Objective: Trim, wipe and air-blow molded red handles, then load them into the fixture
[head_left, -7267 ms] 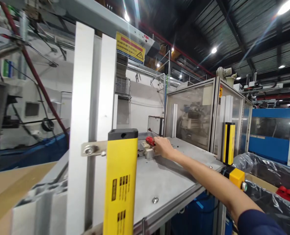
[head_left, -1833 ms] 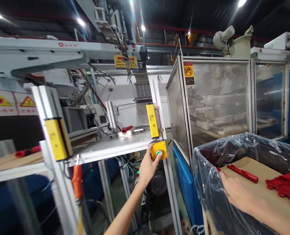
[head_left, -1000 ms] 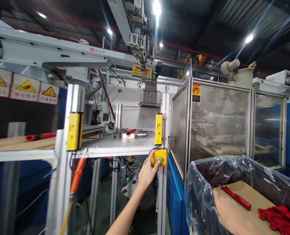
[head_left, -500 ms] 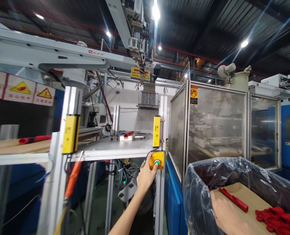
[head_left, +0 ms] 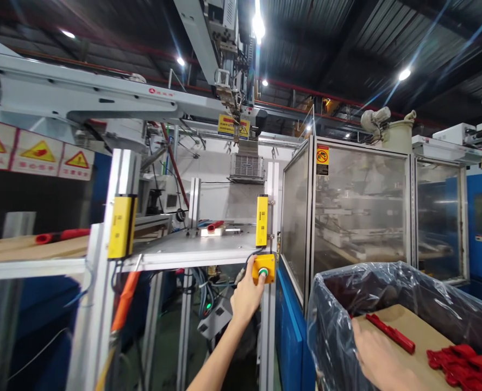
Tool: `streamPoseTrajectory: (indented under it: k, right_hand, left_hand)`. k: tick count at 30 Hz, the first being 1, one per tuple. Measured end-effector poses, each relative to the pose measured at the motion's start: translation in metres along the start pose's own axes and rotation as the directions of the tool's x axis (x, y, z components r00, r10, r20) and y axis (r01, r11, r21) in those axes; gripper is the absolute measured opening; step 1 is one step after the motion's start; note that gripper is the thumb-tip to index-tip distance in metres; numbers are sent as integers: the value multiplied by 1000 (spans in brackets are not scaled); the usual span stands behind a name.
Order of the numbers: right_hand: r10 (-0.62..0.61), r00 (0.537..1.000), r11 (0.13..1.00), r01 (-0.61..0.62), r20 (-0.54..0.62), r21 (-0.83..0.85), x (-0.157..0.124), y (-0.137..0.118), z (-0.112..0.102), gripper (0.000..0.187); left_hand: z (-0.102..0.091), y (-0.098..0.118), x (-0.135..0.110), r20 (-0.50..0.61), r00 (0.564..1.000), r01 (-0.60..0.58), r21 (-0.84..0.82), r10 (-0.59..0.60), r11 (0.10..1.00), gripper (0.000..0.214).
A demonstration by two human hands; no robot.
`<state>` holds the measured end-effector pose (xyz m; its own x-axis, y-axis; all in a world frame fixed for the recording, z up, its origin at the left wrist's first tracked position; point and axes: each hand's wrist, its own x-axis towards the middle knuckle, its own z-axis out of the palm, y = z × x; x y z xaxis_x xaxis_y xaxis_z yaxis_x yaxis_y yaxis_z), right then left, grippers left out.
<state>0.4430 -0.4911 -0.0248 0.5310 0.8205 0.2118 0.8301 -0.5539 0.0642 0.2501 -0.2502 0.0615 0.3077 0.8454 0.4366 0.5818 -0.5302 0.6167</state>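
Two hands of mine are in view. My left hand (head_left: 246,296) is raised to the small yellow push-button box (head_left: 264,268) fixed at the front corner of the grey metal machine table (head_left: 192,251); my thumb lies on its round green button (head_left: 262,270) and the other fingers curl loosely at the box's left side, gripping nothing. My right hand (head_left: 377,355) rests flat and spread on the brown cardboard sheet (head_left: 426,336) inside the big box lined with clear plastic film (head_left: 334,315), empty, just beside a long red plastic strip (head_left: 391,332). More red plastic parts (head_left: 463,361) lie further right (a loose heap). On the table, behind the yellow light-curtain post (head_left: 262,221), a red tube-shaped part (head_left: 215,226) sits in a fixture.
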Motion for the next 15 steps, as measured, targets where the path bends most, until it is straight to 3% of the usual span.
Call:
streamPoseTrajectory:
  k: [6, 15]
  right_hand:
    - [18, 999, 1000, -17, 32, -10, -5, -8, -14, 66]
    - [55, 996, 998, -53, 69, -32, -7, -20, -31, 68]
  left_hand:
    - [-4, -8, 4, 43, 997, -67, -64, 70, 996, 62]
    - [11, -5, -3, -67, 995, -82, -128, 74, 988, 63]
